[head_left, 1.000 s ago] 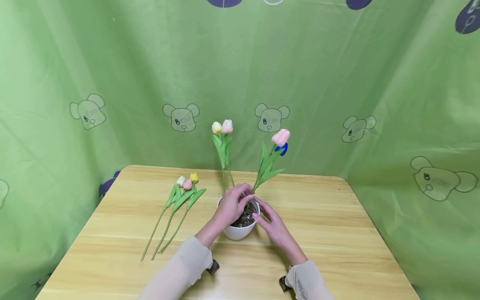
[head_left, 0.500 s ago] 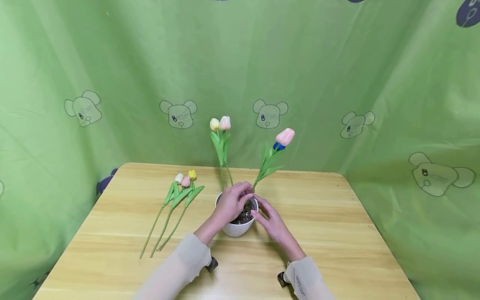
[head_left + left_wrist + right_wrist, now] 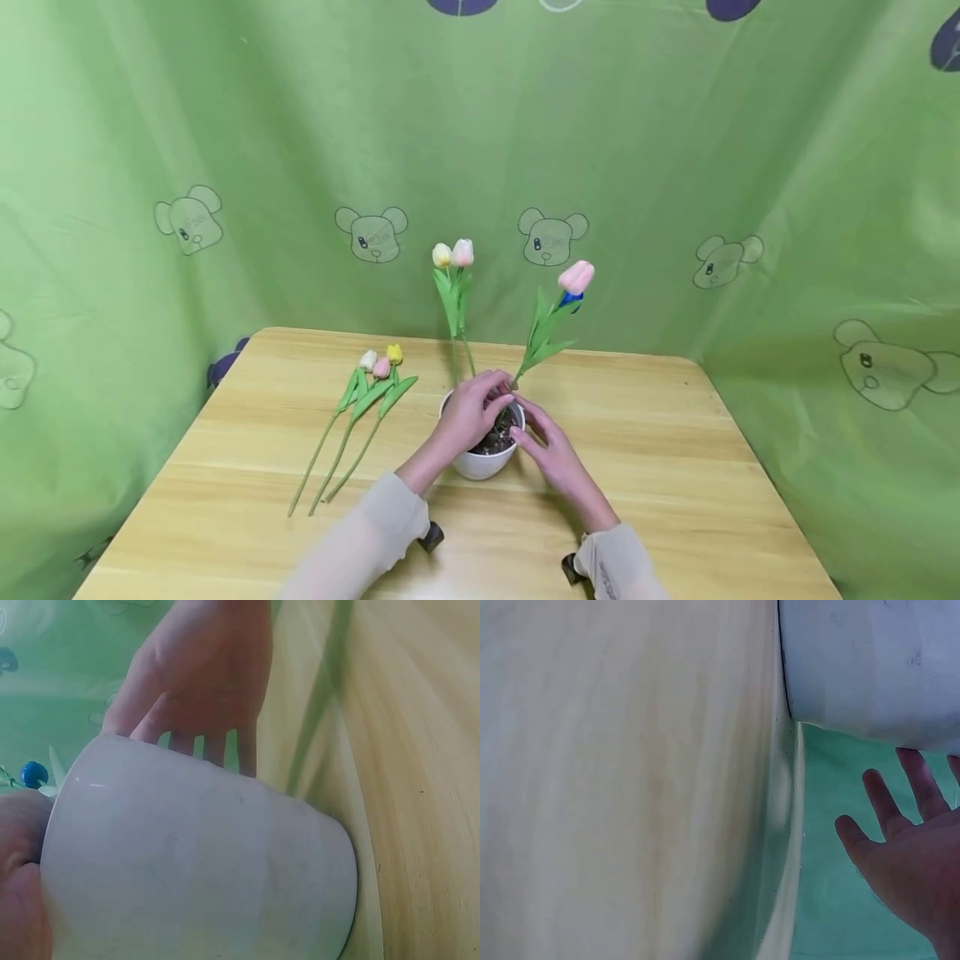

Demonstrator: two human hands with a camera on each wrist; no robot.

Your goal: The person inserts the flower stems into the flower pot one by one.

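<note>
Tulips (image 3: 576, 277) in white pot (image 3: 482, 467)

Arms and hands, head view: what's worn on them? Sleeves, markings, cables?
Long light-beige fabric sleeves on both arms; dark lettering on the right one, too blurred to read. A small black blocky device at each wrist. Left hand and right hand bare, no gloves. No cables visible.

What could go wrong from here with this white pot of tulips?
The pink cup-shaped tulip and blue flower lean right and may topple if unsupported. The left hand crosses over the white pot, near the pale yellow tulip, and might knock it. The right hand is close to the pot; a push could shift it.
</note>
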